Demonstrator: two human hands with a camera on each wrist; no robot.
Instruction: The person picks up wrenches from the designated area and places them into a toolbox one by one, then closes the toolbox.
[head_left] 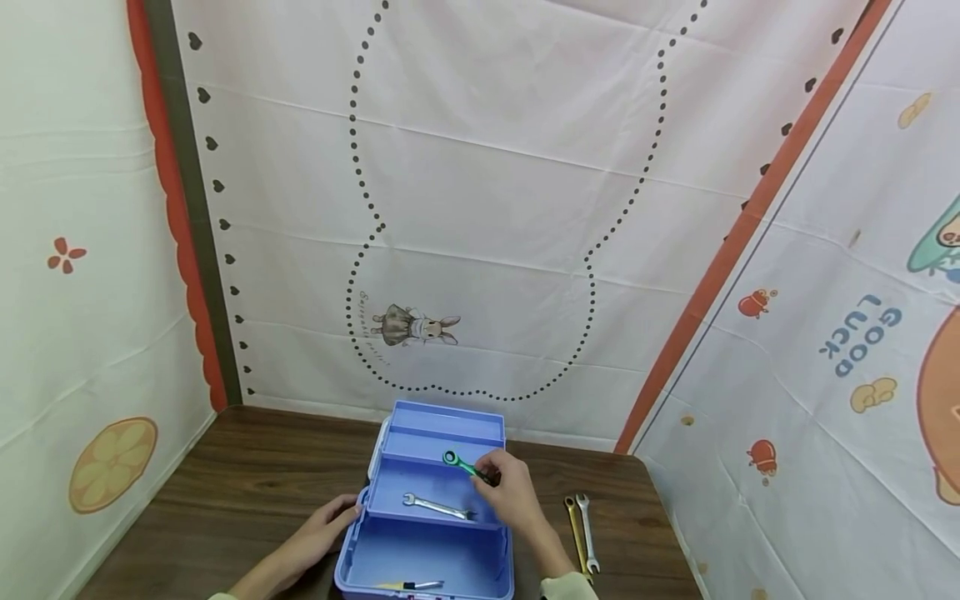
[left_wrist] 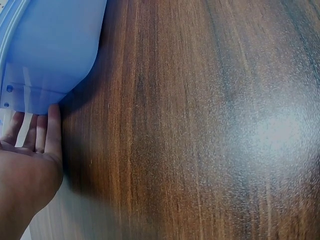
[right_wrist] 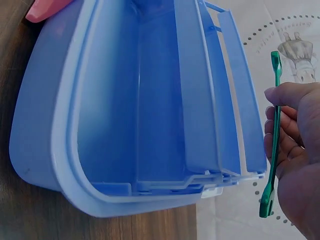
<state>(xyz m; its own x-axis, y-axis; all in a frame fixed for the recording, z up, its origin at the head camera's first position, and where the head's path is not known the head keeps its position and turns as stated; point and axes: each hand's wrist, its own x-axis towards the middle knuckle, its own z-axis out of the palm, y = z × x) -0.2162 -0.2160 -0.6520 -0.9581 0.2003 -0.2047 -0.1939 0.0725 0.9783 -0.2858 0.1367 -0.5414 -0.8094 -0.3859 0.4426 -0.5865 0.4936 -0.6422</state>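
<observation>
A blue toolbox (head_left: 423, 552) stands open on the table, its trays raised toward the back. My right hand (head_left: 510, 493) pinches a green wrench (head_left: 461, 464) above the trays. In the right wrist view the green wrench (right_wrist: 276, 130) stands upright between the thumb and fingers of my right hand (right_wrist: 300, 135), beside the toolbox trays (right_wrist: 197, 100). A silver wrench (head_left: 438, 506) lies in the lower tray. My left hand (head_left: 322, 533) touches the toolbox's left side; in the left wrist view my left hand's (left_wrist: 32, 160) straight fingers rest against the blue wall (left_wrist: 55, 55).
On the wooden table (head_left: 262, 475), a yellow wrench (head_left: 576, 533) and another silver wrench (head_left: 588, 533) lie right of the toolbox. A screwdriver (head_left: 411, 585) lies in the toolbox's bottom. Printed cloth (head_left: 480, 200) hangs behind the table and at both sides.
</observation>
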